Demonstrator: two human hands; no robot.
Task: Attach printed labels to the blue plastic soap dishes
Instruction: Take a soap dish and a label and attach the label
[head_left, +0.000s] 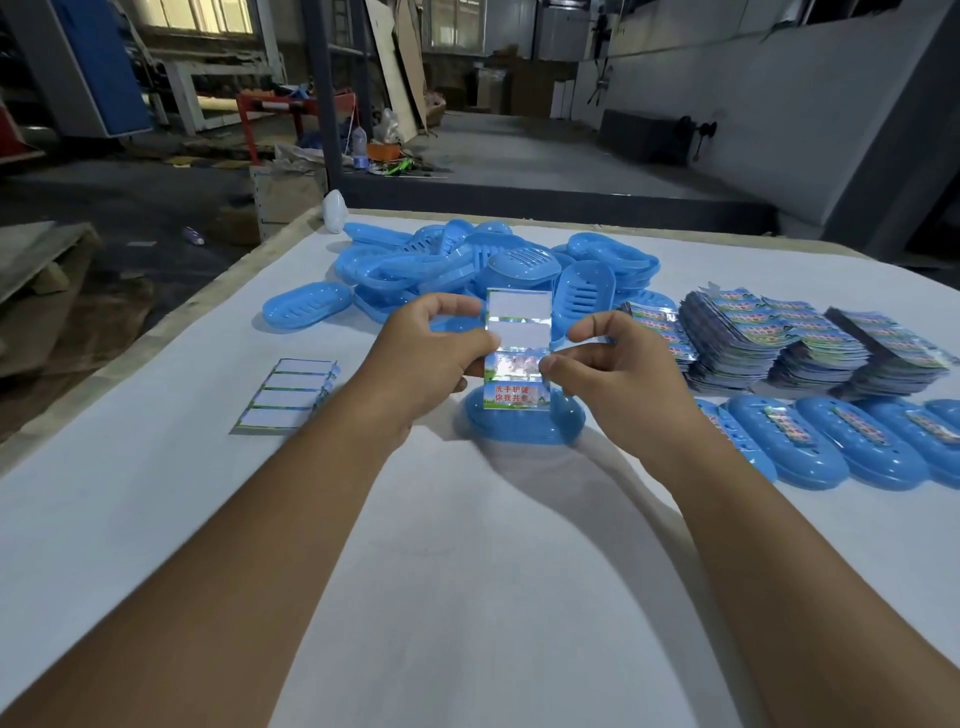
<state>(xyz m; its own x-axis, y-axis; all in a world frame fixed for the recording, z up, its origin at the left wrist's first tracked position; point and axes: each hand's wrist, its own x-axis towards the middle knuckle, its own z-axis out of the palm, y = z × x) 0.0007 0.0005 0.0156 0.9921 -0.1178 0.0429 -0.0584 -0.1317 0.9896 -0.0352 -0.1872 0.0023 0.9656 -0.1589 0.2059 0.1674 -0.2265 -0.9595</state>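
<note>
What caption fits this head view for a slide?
Both hands peel a printed label strip above a blue plastic soap dish on white table.

One head-worn wide-angle view looks forward and down, close over the white table, workshop floor beyond.

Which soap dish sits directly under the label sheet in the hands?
The lone soap dish at centre front, just below the label sheet; the others lie piled behind or lined up at right.
</note>
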